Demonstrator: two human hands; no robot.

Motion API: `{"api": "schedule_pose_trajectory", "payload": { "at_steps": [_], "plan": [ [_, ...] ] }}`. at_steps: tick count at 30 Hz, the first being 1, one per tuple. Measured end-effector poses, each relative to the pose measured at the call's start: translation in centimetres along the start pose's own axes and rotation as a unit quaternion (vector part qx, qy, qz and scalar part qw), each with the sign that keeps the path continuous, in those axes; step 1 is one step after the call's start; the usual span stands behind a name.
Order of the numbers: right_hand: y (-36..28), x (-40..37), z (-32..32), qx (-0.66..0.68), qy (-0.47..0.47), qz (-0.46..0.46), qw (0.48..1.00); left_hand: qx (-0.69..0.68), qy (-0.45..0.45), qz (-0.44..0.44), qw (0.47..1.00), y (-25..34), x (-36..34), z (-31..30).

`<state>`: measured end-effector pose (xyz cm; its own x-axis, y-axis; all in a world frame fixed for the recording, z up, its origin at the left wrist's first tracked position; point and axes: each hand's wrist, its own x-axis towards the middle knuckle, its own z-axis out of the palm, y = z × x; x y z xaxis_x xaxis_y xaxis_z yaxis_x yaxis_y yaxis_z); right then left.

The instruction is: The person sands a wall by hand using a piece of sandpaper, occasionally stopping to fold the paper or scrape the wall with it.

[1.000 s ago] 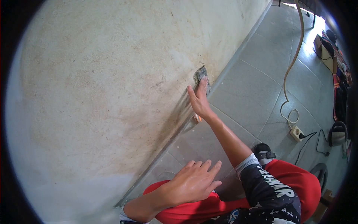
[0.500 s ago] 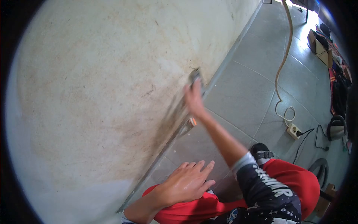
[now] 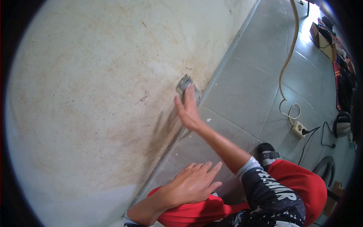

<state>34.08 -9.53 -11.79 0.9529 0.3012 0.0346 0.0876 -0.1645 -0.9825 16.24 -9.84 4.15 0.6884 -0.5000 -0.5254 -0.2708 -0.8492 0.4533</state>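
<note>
Against the stained lower part of the pale wall (image 3: 87,98), my right hand (image 3: 188,113) presses a small grey folded pad (image 3: 184,84). Its fingers lie stretched over the pad, with the thumb side spread toward the wall. I cannot tell whether the pad is cloth or abrasive paper. My left hand (image 3: 196,183) rests palm down over my red-trousered knee (image 3: 181,215), fingers apart and holding nothing. Brownish smears and scratches mark the wall around the pad.
Grey floor tiles (image 3: 249,90) meet the wall along a slanting edge. A pale cable (image 3: 283,75) runs to a power socket block (image 3: 299,129) with a black plug in it. Farther right are a kettle-like thing (image 3: 342,125) and an open cardboard box (image 3: 321,39).
My right hand has moved left and slightly down along the wall with the grey pad. An orange-tipped thing at the wall's foot is now hidden. My left hand stays on the knee.
</note>
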Motion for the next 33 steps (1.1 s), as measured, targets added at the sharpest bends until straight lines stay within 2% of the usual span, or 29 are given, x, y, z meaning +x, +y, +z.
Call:
{"api": "schedule_pose_trajectory", "payload": {
  "at_steps": [1, 3, 6, 11, 13, 14, 15, 16, 17, 18, 20, 21, 22, 24, 25, 27, 28, 30, 31, 33],
  "plan": [
    [1.7, 2.2, -0.3, -0.007, 0.024, -0.002, 1.000, -0.016, 0.003, 0.011, 1.000, -0.1, -0.2, 0.2],
    [2.4, 6.2, -3.8, 0.075, 0.056, 0.021, 0.995, -0.018, 0.004, -0.006, 1.000, 0.3, -1.1, 0.0],
    [3.3, 9.2, -5.4, 0.037, 0.071, 0.070, 0.994, -0.027, 0.022, -0.013, 0.999, 0.3, -1.4, 0.0],
    [4.0, 9.0, -3.5, 0.040, 0.124, 0.025, 0.991, -0.125, 0.027, -0.004, 0.992, 3.2, 0.1, -0.4],
    [4.3, 9.1, -3.2, 0.036, 0.140, 0.030, 0.989, -0.351, 0.080, 0.051, 0.932, 4.8, 0.8, 0.2],
    [4.3, 9.2, -2.9, 0.029, 0.142, 0.037, 0.989, -0.352, 0.079, 0.062, 0.931, 4.9, 0.7, -0.2],
    [4.3, 9.2, -2.9, 0.018, 0.147, 0.046, 0.988, -0.410, -0.050, 0.130, 0.901, 5.2, 0.6, -1.4],
    [4.2, 9.3, -3.2, 0.003, 0.156, 0.047, 0.987, -0.456, -0.181, 0.198, 0.849, 5.6, 0.3, -2.3],
    [4.2, 9.4, -3.5, -0.013, 0.131, 0.065, 0.989, -0.421, -0.232, 0.250, 0.841, 6.0, -0.2, -2.6],
    [4.1, 9.5, -4.0, -0.029, 0.107, 0.086, 0.990, -0.421, -0.239, 0.265, 0.834, 6.5, -0.4, -2.1],
    [3.6, 9.5, -5.1, -0.051, 0.090, 0.091, 0.991, -0.291, -0.293, 0.325, 0.851, 7.7, -1.4, -0.4],
    [3.3, 9.5, -5.4, -0.061, 0.060, 0.087, 0.993, -0.279, -0.275, 0.378, 0.839, 8.0, -1.7, -0.6],
    [3.1, 9.5, -5.3, -0.070, 0.064, 0.092, 0.991, -0.281, -0.275, 0.388, 0.834, 8.0, -1.7, -0.1],
    [3.1, 9.5, -4.7, -0.063, 0.087, 0.079, 0.991, -0.537, -0.223, 0.404, 0.706, 7.5, -1.4, 1.4],
    [3.1, 9.1, -4.5, -0.048, 0.092, 0.066, 0.992, -0.545, -0.232, 0.401, 0.699, 7.3, -2.1, 0.2],
    [3.2, 9.2, -4.4, -0.025, 0.089, 0.055, 0.994, -0.692, -0.271, 0.154, 0.651, 6.1, -3.7, -2.7],
    [3.1, 9.1, -4.5, -0.019, 0.083, 0.059, 0.995, -0.700, -0.285, 0.144, 0.639, 5.9, -4.3, -2.8],
    [1.7, 8.6, -5.1, -0.052, 0.059, 0.091, 0.993, -0.771, -0.206, 0.219, 0.561, 6.1, -5.0, -2.6],
    [2.7, 9.1, -4.3, -0.045, 0.077, 0.094, 0.991, -0.781, -0.223, 0.208, 0.544, 6.6, -5.0, -2.2],
    [3.6, 9.3, -3.7, -0.028, 0.099, 0.094, 0.990, -0.774, -0.101, 0.336, 0.527, 7.5, -4.8, -1.7]
  ]
}}
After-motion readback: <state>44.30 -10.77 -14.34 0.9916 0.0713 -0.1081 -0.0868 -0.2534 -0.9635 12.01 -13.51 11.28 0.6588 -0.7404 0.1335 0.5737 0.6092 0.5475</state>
